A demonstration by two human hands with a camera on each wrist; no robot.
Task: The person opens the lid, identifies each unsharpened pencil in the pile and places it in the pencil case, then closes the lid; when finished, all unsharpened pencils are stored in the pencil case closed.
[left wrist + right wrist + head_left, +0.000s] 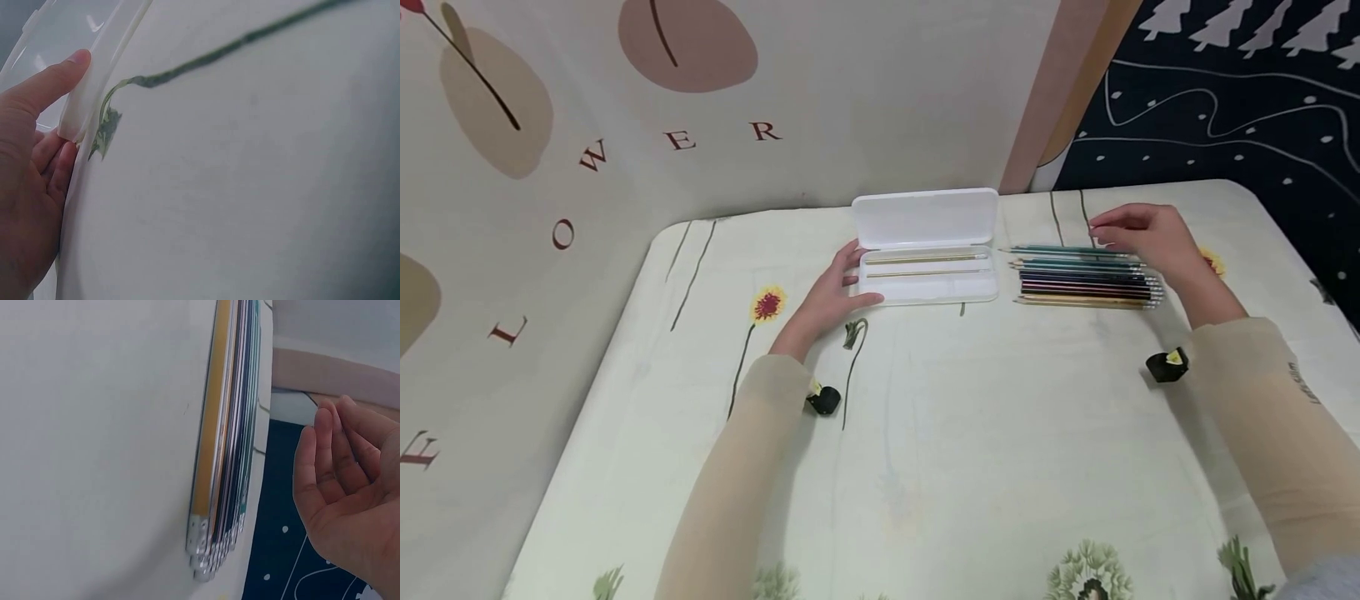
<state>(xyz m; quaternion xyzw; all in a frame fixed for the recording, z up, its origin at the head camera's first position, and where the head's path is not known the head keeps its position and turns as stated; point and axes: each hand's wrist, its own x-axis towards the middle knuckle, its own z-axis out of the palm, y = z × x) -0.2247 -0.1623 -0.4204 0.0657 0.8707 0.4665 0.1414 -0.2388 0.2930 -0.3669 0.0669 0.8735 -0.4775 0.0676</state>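
Note:
A white plastic pencil case (925, 290) lies open near the far edge of the table, its lid (925, 218) tilted back. Gold pencils (917, 260) lie lengthwise inside it. My left hand (831, 296) grips the case's left end; in the left wrist view the thumb (65, 72) rests over the rim and the other fingers are at its end. To the right, a row of pencils (1086, 283) in green, dark and yellow lies side by side. My right hand (1142, 233) hovers over the far side of that row, fingers loosely curved with nothing between them.
A pale flower-printed cloth (970, 433) covers the table. Behind it hangs a printed curtain (887, 100), with dark tree-patterned fabric (1225, 117) at the right. Small black wrist devices (826, 401) show beside both sleeves.

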